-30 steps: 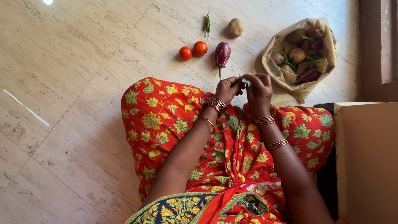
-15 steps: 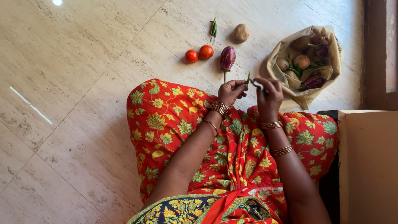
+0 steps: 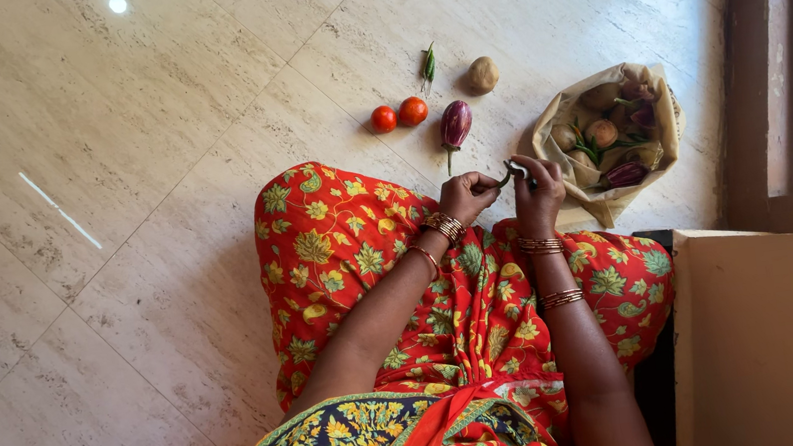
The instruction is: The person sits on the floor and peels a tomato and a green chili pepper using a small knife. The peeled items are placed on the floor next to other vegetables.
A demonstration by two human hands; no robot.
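Both hands have drawn closer together since half a second ago, meeting again above the knee. Left hand [image 3: 464, 195] pinches one end of a small green chilli [image 3: 504, 179]; right hand [image 3: 536, 194] has its grip closed on the other end. Chilli sits just below the purple brinjal [image 3: 455, 124], left of the paper bag [image 3: 548, 139]. Two tomatoes [image 3: 399, 115] lie left of the brinjal on the floor [image 3: 116, 237].

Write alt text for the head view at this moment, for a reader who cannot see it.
A seated person in a red floral garment holds a small green vegetable between the left hand and the right hand above the lap. On the tiled floor ahead lie two tomatoes, a green chilli, a potato, a purple aubergine and an open bag of vegetables.
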